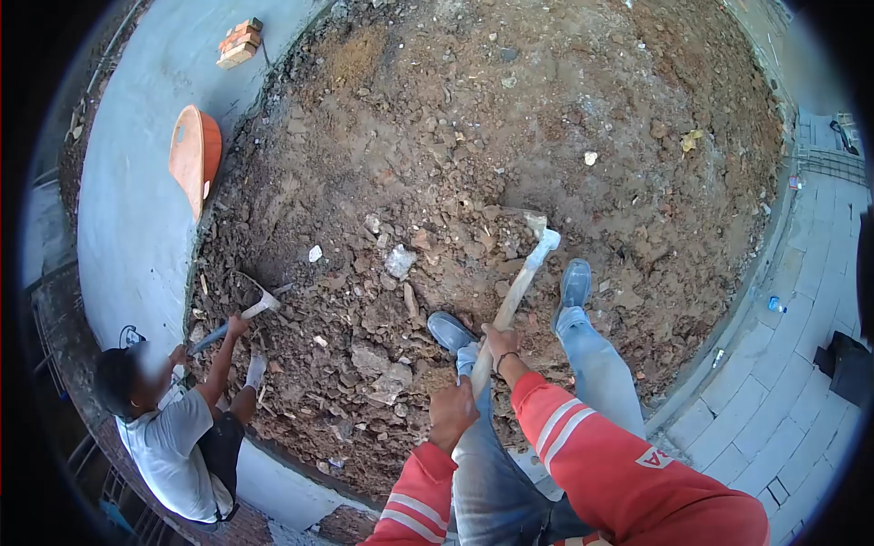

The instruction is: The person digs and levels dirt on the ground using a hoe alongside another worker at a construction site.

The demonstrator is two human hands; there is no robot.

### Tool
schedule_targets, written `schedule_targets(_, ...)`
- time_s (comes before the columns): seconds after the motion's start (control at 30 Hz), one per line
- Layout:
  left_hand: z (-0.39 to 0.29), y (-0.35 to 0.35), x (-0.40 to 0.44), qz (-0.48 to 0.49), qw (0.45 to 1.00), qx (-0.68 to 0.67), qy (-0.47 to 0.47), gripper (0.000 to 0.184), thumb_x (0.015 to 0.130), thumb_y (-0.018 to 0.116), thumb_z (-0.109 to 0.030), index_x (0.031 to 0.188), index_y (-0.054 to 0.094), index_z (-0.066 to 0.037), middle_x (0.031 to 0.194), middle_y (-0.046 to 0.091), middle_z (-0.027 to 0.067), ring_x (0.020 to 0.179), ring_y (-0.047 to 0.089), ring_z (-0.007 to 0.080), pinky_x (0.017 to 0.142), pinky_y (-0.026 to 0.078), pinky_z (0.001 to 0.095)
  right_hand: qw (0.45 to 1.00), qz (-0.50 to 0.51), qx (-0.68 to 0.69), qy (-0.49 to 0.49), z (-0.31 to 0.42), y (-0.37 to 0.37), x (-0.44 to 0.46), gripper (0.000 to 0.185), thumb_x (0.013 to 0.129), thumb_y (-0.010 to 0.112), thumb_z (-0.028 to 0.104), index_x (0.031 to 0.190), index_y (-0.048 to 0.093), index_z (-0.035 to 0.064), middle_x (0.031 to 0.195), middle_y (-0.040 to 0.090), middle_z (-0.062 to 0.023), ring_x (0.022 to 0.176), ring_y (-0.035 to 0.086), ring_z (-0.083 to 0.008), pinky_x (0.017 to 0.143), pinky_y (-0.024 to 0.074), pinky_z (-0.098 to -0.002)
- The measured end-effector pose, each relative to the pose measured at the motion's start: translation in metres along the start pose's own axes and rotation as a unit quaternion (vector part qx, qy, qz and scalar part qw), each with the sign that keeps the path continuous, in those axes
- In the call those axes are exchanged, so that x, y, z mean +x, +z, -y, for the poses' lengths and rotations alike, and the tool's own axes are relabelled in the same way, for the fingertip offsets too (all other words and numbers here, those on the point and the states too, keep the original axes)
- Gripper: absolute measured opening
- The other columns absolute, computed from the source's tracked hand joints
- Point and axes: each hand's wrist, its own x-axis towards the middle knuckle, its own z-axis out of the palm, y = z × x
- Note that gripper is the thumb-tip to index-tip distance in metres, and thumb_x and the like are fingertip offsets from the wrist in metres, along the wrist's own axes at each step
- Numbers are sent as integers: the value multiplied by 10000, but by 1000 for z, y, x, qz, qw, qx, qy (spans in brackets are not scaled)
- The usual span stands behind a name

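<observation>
Both my hands grip the pale wooden handle of a hoe (520, 295). My left hand (452, 411) is closed round the lower end of the handle, close to my body. Farther up the shaft, my right hand (502, 343) is wrapped about it, with a dark band at the wrist. The hoe's head (539, 227) is at the far end, touching or just over the broken brown soil (473, 255); its blade edge is hard to make out. My shoes stand on the soil on either side of the handle.
At the left, a co-worker (182, 428) holds another hoe (258, 305) in the soil. An orange wheelbarrow tub (209, 150) and stacked bricks (239, 44) rest on grey concrete (137, 227). Rubble chunks (400, 262) lie about. A block wall (774, 364) borders the right.
</observation>
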Motion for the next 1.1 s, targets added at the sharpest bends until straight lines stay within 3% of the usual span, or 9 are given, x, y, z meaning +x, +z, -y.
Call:
schedule_targets(0.03,4,-1,-20,14,1000,-16,-15,496,704,723,-246,1094,544,3,884,693,235,804,700,391,715,575,468,985,78,84,129,15,-1,-40,279,760,739,117,954,587,-13,716,630,-128,513,609,-232,513,539,-366)
schedule_targets(0.13,17,13,-62,39,997,-23,-70,527,767,696,-324,1163,521,-24,935,681,267,864,688,416,761,557,509,981,106,131,101,-13,10,-85,233,772,725,97,907,552,19,620,554,-69,487,555,-196,476,515,-364)
schedule_targets(0.23,33,27,-86,48,994,-28,-94,535,792,647,-365,1193,513,-37,921,678,269,848,683,431,756,552,523,994,55,73,64,-28,20,-102,328,765,720,68,1026,523,35,660,557,-64,486,545,-173,459,505,-350)
schedule_targets(0.3,22,35,-85,49,990,-51,-120,582,788,647,-362,1251,484,-51,886,680,263,821,680,445,747,543,542,994,49,0,-95,-42,15,-95,356,797,695,40,1081,481,31,694,557,-65,488,536,-147,441,494,-317)
schedule_targets(0.6,-106,-80,138,-303,940,-120,-105,532,764,689,-236,1192,494,14,775,674,263,748,686,436,661,562,507,945,270,23,-181,296,52,2,271,913,672,166,1057,470,57,651,540,-37,442,515,-129,400,483,-299)
schedule_targets(0.7,-126,-133,180,-292,939,-140,-119,480,771,681,-231,1136,494,18,832,679,269,768,686,437,690,563,511,951,250,-39,-179,346,87,48,274,918,668,237,833,556,2,598,556,-60,453,557,-179,401,488,-338)
schedule_targets(0.9,-125,-90,114,-136,958,-171,-184,552,771,677,-285,1174,474,33,935,664,320,858,673,472,781,545,530,966,236,-104,-32,251,52,23,279,883,692,263,857,574,11,579,563,-82,426,560,-203,381,482,-372)
schedule_targets(0.93,-121,-73,90,-90,960,-175,-197,574,769,679,-306,1191,472,24,928,669,310,855,670,479,798,536,539,967,232,-106,0,212,40,19,286,901,690,261,1007,539,43,607,560,-70,440,556,-190,389,471,-348)
schedule_targets(1.1,-116,-8,-21,-63,954,-203,-212,574,756,693,-336,1178,537,20,922,665,313,855,667,473,784,548,527,957,251,-15,142,109,-22,-52,150,816,714,101,876,607,14,630,556,-51,512,555,-161,470,481,-315)
